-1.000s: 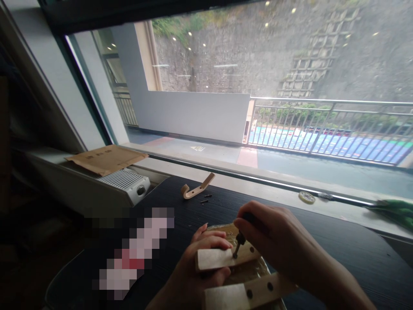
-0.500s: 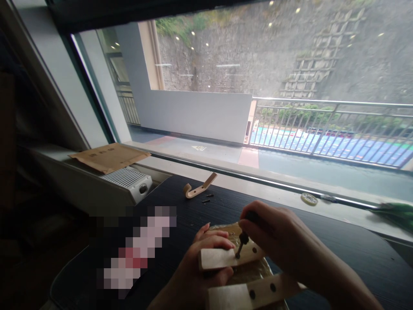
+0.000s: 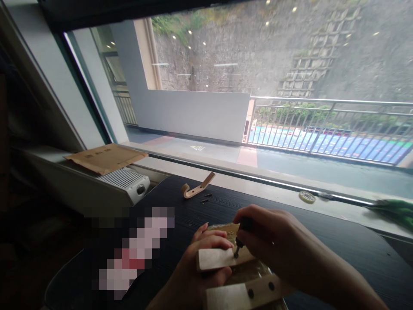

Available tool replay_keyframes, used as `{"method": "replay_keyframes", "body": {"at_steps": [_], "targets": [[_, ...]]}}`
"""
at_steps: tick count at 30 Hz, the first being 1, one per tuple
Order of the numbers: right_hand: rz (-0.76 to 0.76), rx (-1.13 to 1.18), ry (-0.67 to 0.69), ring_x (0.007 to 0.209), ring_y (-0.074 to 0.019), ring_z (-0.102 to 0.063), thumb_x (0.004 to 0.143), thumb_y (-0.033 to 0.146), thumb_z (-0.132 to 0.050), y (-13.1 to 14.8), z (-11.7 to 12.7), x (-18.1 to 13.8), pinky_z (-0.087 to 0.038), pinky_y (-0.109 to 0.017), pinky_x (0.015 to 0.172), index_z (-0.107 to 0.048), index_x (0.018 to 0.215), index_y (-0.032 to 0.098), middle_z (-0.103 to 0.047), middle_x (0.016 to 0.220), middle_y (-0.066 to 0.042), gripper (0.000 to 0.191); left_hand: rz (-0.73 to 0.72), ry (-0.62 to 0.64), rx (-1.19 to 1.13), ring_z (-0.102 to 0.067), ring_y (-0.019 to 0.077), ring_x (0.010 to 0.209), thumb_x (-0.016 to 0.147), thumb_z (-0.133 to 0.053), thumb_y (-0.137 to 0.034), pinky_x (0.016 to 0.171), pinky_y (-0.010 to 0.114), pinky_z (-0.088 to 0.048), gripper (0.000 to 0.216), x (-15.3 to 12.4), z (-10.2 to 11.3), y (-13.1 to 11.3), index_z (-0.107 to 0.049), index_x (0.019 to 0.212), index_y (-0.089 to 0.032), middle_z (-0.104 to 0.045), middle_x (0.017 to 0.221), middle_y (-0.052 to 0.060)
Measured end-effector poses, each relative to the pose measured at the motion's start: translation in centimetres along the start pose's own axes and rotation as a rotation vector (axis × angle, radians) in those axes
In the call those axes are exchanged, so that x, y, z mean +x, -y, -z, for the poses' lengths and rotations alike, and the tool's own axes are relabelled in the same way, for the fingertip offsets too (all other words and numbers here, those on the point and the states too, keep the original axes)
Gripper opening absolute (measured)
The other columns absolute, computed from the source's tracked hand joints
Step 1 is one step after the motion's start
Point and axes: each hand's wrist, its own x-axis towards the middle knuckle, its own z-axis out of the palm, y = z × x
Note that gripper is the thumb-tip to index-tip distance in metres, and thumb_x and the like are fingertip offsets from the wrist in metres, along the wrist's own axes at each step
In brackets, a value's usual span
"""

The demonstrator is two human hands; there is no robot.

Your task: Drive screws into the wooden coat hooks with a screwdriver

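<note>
My left hand grips the end of a pale wooden piece, fingers curled over its top, holding it above a clear plastic bag. My right hand is closed round the dark handle of a small screwdriver, whose tip stands on the wooden piece close to my left fingertips. A second wooden piece with two dark holes lies nearer to me, at the bottom edge. All of this rests on a black table.
A wooden hook and a few small dark screws lie further back on the table. A white heater with cardboard on it stands left. A tape roll and something green sit on the window sill.
The screwdriver has shifted slightly in my right hand while staying on the wooden piece; my right hand now covers more of that piece. My left hand keeps its grip.
</note>
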Motion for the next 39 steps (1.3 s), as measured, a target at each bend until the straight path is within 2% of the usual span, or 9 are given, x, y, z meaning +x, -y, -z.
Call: {"method": "replay_keyframes", "body": {"at_steps": [3,10,15,19,24,34,39], "targets": [[-0.011,0.022,0.022,0.059,-0.0087,-0.049,0.092,0.034,-0.046,-0.08,0.02,0.00,-0.032,-0.021,0.050,-0.057,0.088,0.026,-0.060,0.072,0.006,0.014,0.002,0.005,0.002,-0.055,0.0222,0.115,0.068,-0.067,-0.010,0.114,0.044,-0.011,0.036,0.07,0.02,-0.16,-0.059,0.098,-0.026,-0.066,0.113,0.000],[-0.077,-0.029,-0.054,0.055,-0.0091,-0.046,0.089,0.034,-0.050,-0.54,-0.01,0.34,-0.033,-0.021,0.049,-0.054,0.082,0.024,-0.057,0.066,0.006,0.013,-0.043,-0.024,0.010,-0.055,0.0213,0.115,0.069,-0.067,-0.010,0.114,0.045,-0.012,0.037,-0.13,-0.32,0.53,-0.059,0.101,-0.027,-0.067,0.108,-0.001],[-0.066,-0.085,-0.071,0.054,-0.0104,-0.046,0.089,0.036,-0.049,-0.15,-0.03,0.14,-0.030,-0.022,0.047,-0.053,0.083,0.024,-0.057,0.063,0.005,0.014,-0.013,-0.018,-0.004,-0.056,0.0216,0.113,0.069,-0.066,-0.011,0.114,0.047,-0.009,0.036,-0.14,-0.25,0.36,-0.058,0.099,-0.027,-0.066,0.109,-0.001],[-0.029,-0.053,-0.038,0.053,-0.0103,-0.047,0.088,0.029,-0.050,0.23,0.33,-0.46,-0.031,-0.022,0.047,-0.058,0.097,0.029,-0.059,0.066,0.005,0.012,0.001,0.017,-0.018,-0.053,0.0228,0.118,0.071,-0.064,-0.012,0.114,0.050,-0.008,0.034,0.01,0.01,-0.16,-0.057,0.101,-0.027,-0.064,0.115,0.000],[-0.021,-0.034,0.024,0.058,-0.0115,-0.049,0.091,0.031,-0.046,0.27,0.76,-0.41,-0.034,-0.021,0.050,-0.060,0.084,0.024,-0.060,0.068,0.001,0.018,0.013,0.025,-0.009,-0.053,0.0235,0.118,0.070,-0.065,-0.011,0.114,0.050,-0.009,0.034,0.16,0.08,-0.29,-0.057,0.100,-0.027,-0.066,0.112,0.000],[-0.066,-0.075,-0.068,0.056,-0.0101,-0.046,0.090,0.031,-0.048,-0.37,0.51,0.39,-0.033,-0.022,0.051,-0.057,0.083,0.022,-0.058,0.064,0.003,0.015,0.000,-0.025,0.019,-0.056,0.0244,0.113,0.068,-0.067,-0.014,0.114,0.049,-0.014,0.033,0.12,-0.29,0.08,-0.061,0.098,-0.025,-0.069,0.103,0.001],[-0.033,-0.078,-0.084,0.053,-0.0096,-0.045,0.088,0.032,-0.052,-0.10,0.43,0.02,-0.030,-0.021,0.048,-0.059,0.101,0.028,-0.056,0.063,0.006,0.015,-0.005,-0.015,0.038,-0.056,0.0239,0.114,0.069,-0.065,-0.013,0.115,0.048,-0.013,0.032,0.21,-0.15,-0.16,-0.060,0.098,-0.025,-0.068,0.107,0.003]]}}
